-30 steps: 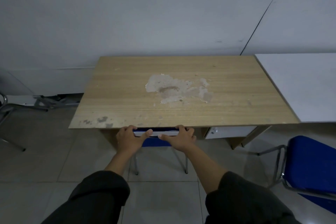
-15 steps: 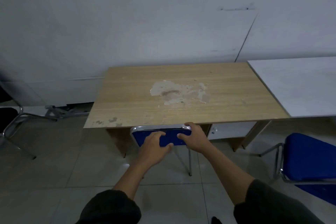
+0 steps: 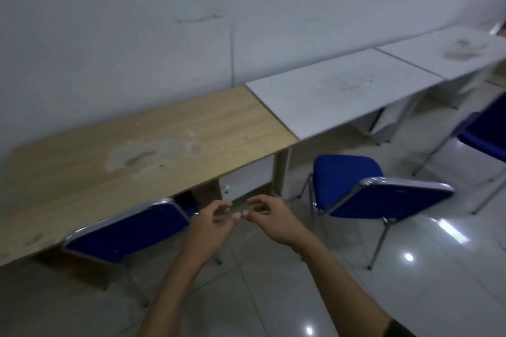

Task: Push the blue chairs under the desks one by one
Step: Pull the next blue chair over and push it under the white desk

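Observation:
A blue chair (image 3: pixel 128 230) with a chrome frame stands tucked under the wooden desk (image 3: pixel 115 156), only its backrest showing at the desk's front edge. My left hand (image 3: pixel 210 224) and my right hand (image 3: pixel 269 220) hover just right of that backrest, fingers loosely curled and apart, holding nothing. A second blue chair (image 3: pixel 364 191) stands out on the floor in front of the white desk (image 3: pixel 339 93), seat and backrest both visible. Part of a third blue chair (image 3: pixel 484 137) shows at the right edge.
Another white desk (image 3: pixel 449 55) continues the row along the grey wall. A white drawer unit (image 3: pixel 246 180) sits under the wooden desk's right end. The tiled floor (image 3: pixel 273 295) is glossy with light reflections.
Both hands have let go of the first chair's backrest and drawn off to its right. The view has swung right, bringing the white desks and the second chair into view.

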`<state>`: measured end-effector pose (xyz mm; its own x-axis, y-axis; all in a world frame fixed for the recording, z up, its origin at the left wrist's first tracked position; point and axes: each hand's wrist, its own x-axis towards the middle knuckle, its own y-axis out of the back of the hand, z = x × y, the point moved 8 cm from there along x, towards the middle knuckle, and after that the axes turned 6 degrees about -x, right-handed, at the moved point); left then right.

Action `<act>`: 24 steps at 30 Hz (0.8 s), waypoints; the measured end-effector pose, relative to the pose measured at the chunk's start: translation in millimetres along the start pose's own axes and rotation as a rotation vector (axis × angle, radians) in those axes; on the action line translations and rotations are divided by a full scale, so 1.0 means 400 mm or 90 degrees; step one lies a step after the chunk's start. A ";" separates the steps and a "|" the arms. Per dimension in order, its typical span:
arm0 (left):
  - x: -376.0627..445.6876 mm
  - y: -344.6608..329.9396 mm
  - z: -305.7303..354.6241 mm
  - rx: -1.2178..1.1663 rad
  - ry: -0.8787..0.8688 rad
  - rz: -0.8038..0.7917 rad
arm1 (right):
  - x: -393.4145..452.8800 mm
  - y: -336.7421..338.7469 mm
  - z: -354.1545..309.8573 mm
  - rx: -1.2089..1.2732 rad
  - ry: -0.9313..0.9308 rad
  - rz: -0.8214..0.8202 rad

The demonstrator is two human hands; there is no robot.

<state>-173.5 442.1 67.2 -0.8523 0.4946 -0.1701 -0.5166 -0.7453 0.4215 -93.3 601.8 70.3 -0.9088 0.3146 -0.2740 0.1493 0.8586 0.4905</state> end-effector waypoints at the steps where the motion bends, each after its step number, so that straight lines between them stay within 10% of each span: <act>1: 0.002 -0.034 0.020 -0.006 -0.008 -0.005 | -0.019 0.033 0.011 0.016 -0.003 0.010; 14: 0.013 -0.840 0.232 -0.071 0.031 -0.255 | -0.284 0.586 0.533 0.153 -0.163 0.181; 24: 0.145 -1.098 0.308 0.012 -0.017 -0.297 | -0.302 0.792 0.766 0.182 -0.249 0.231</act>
<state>14.2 853.3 -18.1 -0.5269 0.7867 -0.3217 -0.8423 -0.4328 0.3213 183.0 959.8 5.5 -0.5775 0.6865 -0.4418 0.5707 0.7265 0.3828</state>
